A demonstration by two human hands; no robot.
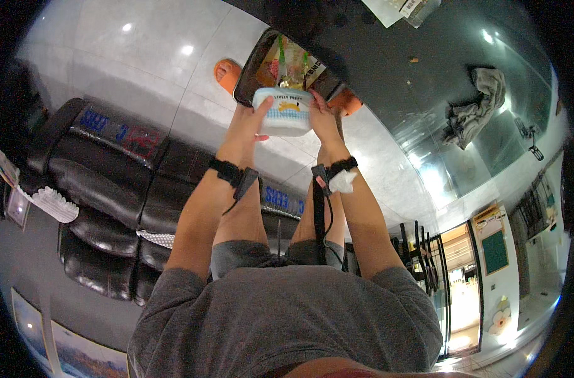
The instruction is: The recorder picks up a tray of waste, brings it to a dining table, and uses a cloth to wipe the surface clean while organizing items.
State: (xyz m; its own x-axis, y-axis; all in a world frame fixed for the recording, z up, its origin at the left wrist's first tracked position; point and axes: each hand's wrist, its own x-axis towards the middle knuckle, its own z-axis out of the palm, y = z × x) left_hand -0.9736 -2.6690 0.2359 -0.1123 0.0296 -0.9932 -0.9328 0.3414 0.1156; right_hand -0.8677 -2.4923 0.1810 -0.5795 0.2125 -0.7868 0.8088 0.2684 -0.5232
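A white and pale blue pouch or small case (283, 112), printed with a cartoon dog and some writing, is held between both hands. My left hand (256, 124) grips its left end, thumb on the printed face. At the right end my right hand (323, 117) holds it with the fingers along the upper corner. Just beyond it stands a dark open bin or drawer-like container (242, 85), whose near rim is partly covered by the case. Inside lie plastic food-type packets (294, 59), some with green edges. Each wrist wears a black strap with a small device.
To the left stands a dark leather sofa (98, 175). A glossy dark tabletop (424, 94) on the right bears a crumpled grey cloth (478, 106) and, at the top, a clear package (421, 13). Feet in orange slippers (227, 75) flank the container on the pale tiled floor (164, 71).
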